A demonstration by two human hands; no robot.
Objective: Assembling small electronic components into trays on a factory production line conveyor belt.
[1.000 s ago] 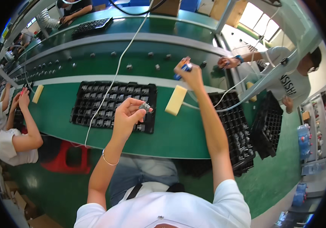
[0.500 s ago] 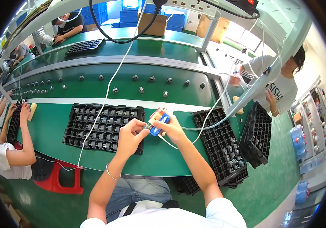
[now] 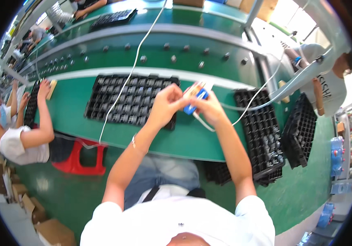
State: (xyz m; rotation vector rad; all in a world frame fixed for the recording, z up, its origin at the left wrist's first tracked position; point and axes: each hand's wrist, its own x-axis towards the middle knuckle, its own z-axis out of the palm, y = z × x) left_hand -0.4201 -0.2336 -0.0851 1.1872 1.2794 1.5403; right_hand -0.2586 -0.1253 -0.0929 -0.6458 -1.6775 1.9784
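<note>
My right hand [image 3: 213, 110] is closed around a small blue device [image 3: 196, 101] with orange parts at its far end. A white cable [image 3: 203, 123] runs from beside the device. My left hand [image 3: 168, 102] is closed just left of it, thumb stretched toward the device and fingers curled. What the left fingers hold, if anything, is hidden. Beyond and left of that hand, a black compartment tray [image 3: 120, 98] of small dark parts lies on the green table [image 3: 200, 141]. Both hands are raised over the table, near the tray's right end.
More black trays [image 3: 262, 131] are stacked on the right, some cells holding pale parts. Small parts [image 3: 173, 58] stand spaced along the green belt [image 3: 118, 60] beyond. A co-worker [image 3: 24, 135] sits at left beside a red stool [image 3: 77, 162]; another [image 3: 327, 82] stands at right.
The whole view has shifted, so the bench appears higher and further right. A small metallic part seen between my left fingertips is no longer visible; my right hand keeps the blue device.
</note>
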